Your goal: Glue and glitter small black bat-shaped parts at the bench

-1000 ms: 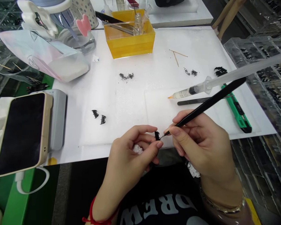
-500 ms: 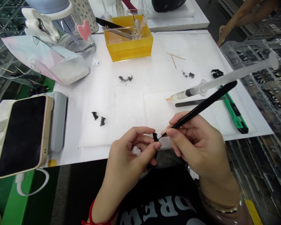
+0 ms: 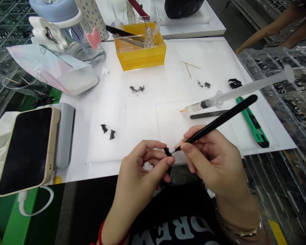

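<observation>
Between thumb and index finger, my left hand (image 3: 142, 173) pinches a small black piece (image 3: 167, 151); a crumpled white wad (image 3: 148, 166) sits within the same hand's curled fingers. My right hand (image 3: 214, 156) grips a black pen-like tool (image 3: 219, 117), its thin metal tip at the small black piece. Both hands are at the front edge of the white table (image 3: 91, 170). Two small black parts (image 3: 112, 134) lie to the left. Beyond my right hand are a syringe (image 3: 209, 103), dark tweezers (image 3: 206, 114) and a green cutter (image 3: 252, 122).
A phone (image 3: 27, 146) on a grey block, a pastel bag (image 3: 53, 68) and a clear jug (image 3: 84, 51) stand left. A yellow box (image 3: 141, 56) is at the back. Compartment trays (image 3: 283, 68) flank the right, where another person's arm (image 3: 265, 32) shows.
The small black piece has tilted and shifted slightly left in my left hand, with the tool tip following. The other person's arms have moved. The whole view has shifted slightly.
</observation>
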Available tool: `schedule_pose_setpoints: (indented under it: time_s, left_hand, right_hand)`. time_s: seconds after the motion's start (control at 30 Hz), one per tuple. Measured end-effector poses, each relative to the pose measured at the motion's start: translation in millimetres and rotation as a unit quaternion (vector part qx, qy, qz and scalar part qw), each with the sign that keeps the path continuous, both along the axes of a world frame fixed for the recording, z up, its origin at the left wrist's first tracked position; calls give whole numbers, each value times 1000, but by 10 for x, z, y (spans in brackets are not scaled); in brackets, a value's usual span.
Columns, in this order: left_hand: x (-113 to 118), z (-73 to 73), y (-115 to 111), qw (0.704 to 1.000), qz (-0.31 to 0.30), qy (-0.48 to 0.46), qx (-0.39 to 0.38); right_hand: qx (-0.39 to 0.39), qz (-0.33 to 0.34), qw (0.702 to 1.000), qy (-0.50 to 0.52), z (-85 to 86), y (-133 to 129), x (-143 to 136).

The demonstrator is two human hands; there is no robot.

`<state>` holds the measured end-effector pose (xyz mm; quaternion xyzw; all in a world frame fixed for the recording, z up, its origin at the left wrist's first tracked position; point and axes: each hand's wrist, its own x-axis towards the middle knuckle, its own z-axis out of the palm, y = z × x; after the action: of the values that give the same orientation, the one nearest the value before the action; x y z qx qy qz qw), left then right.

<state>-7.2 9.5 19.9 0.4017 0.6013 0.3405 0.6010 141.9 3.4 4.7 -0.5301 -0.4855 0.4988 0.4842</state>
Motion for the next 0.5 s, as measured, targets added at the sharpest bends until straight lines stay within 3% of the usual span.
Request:
schedule_pose_setpoints:
  time_s: [0.5]
  left_hand:
    - [8,-28,1,1000,0,-18,2]
  right_hand:
    - [-16,4,999,29,9,-1,11]
